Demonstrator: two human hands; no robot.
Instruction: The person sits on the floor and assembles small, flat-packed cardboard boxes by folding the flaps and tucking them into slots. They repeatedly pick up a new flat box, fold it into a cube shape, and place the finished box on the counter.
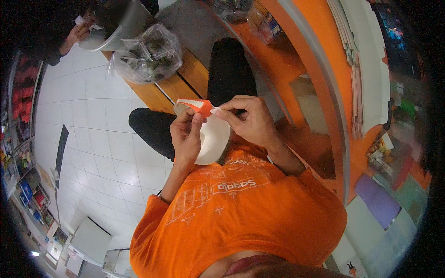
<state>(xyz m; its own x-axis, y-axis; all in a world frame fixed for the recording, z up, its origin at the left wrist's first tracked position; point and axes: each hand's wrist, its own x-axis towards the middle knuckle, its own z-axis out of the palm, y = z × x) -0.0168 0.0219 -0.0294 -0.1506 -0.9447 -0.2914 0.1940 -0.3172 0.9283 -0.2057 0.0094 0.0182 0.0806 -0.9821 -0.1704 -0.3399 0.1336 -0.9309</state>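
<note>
My left hand [186,136] pinches a small orange piece with a white saw-toothed edge [200,106], held up over my lap. Its exact kind is unclear. Close on its right, the fingers of my right hand [250,119] are closed on a small white bit [215,110] at the orange piece's end. Whether that bit is part of the orange piece, I cannot tell. Below both hands, a white rounded container [215,139] rests in my lap, partly covered by my left hand.
Ahead, a clear plastic bag with dark contents [155,58] lies on a wooden bench [191,76]. Behind it stands a pale bucket [127,30], with another person's hand [79,33] beside it. An orange counter with a grey edge [320,60] curves along my right. White floor tiles [99,120] spread leftward.
</note>
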